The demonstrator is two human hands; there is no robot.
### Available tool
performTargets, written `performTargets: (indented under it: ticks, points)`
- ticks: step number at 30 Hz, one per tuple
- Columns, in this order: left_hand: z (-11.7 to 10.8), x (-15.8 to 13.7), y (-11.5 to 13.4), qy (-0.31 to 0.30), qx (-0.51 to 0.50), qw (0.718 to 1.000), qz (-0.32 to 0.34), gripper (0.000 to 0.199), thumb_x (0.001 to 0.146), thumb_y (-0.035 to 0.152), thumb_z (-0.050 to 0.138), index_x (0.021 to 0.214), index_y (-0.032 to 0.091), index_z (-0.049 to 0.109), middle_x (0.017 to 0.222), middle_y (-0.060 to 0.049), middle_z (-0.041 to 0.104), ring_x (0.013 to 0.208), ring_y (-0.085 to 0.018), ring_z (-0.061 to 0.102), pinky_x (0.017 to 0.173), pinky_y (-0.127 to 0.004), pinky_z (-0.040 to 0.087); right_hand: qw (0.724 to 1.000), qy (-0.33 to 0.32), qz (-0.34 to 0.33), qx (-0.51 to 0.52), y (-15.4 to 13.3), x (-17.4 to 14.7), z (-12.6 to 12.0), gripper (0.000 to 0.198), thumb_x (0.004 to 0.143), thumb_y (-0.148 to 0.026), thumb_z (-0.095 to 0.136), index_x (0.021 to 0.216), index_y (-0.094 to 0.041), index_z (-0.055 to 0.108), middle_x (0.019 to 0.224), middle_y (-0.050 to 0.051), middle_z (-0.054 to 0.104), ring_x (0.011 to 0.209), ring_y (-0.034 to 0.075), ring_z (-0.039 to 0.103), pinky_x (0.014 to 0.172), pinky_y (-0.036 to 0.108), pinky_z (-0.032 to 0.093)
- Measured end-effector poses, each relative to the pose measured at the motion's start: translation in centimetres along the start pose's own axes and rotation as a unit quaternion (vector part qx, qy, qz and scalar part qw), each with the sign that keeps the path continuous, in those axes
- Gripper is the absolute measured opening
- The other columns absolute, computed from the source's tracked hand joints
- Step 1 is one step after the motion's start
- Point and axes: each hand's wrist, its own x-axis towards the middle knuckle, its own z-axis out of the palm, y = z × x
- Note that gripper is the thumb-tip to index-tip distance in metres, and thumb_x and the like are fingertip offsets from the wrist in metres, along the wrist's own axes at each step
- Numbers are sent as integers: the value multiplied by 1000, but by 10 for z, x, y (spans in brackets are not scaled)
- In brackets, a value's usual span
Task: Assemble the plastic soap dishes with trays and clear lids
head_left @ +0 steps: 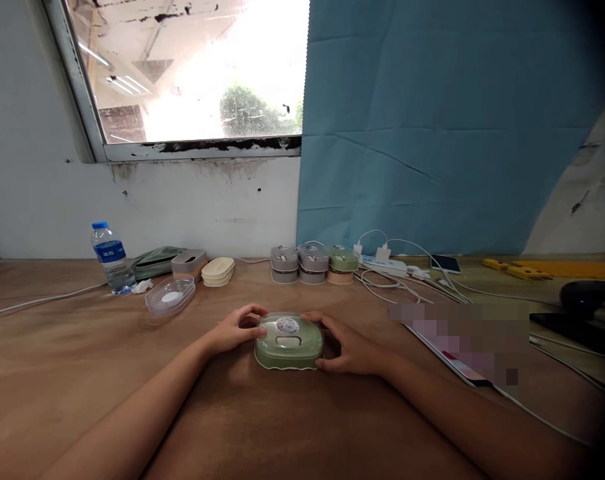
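Note:
A green oval plastic box (pixel 290 350) with a slot in its top and a round patterned sticker rests on the table in front of me. My left hand (pixel 240 330) grips its left end, thumb on top and fingers curled behind the far edge. At the right end my right hand (pixel 345 343) is wrapped round it, fingertips over the far corner and thumb low at the near side. What lies inside the box cannot be made out.
Behind stand two grey boxes (pixel 284 265) and a green-topped box (pixel 342 265). To the left are a water bottle (pixel 111 260), a clear plastic lid (pixel 170 297), a grey slotted box (pixel 189 262) and cream pieces (pixel 217 272). White cables and a power strip (pixel 385 265) lie right.

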Motion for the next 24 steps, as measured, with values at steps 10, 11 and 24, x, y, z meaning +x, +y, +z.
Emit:
performTargets:
  ticks: [10,11,24]
  points:
    - [-4,9,-7,214,3,976,40,26,71,38,58,82,15,62,81,-6,62,79,-17,57,70,-28,45,980,-17,-103,-170,-5,1,-8,69,65,-29,65,127,-24,35,130,10,34,117,25,37,94,39,38]
    - [-7,12,-9,254,-31,966,33,25,69,38,59,77,15,61,75,-5,62,73,-16,57,67,-26,45,970,-16,-136,-201,-5,2,-7,65,68,-30,62,127,-25,36,130,10,35,118,25,37,96,40,36]
    - [-49,11,-27,533,-259,805,-12,13,67,29,40,69,17,45,54,7,47,35,-5,45,44,-19,35,910,31,-108,-399,4,97,50,42,77,-28,52,119,-26,47,128,8,45,113,26,41,92,40,36]
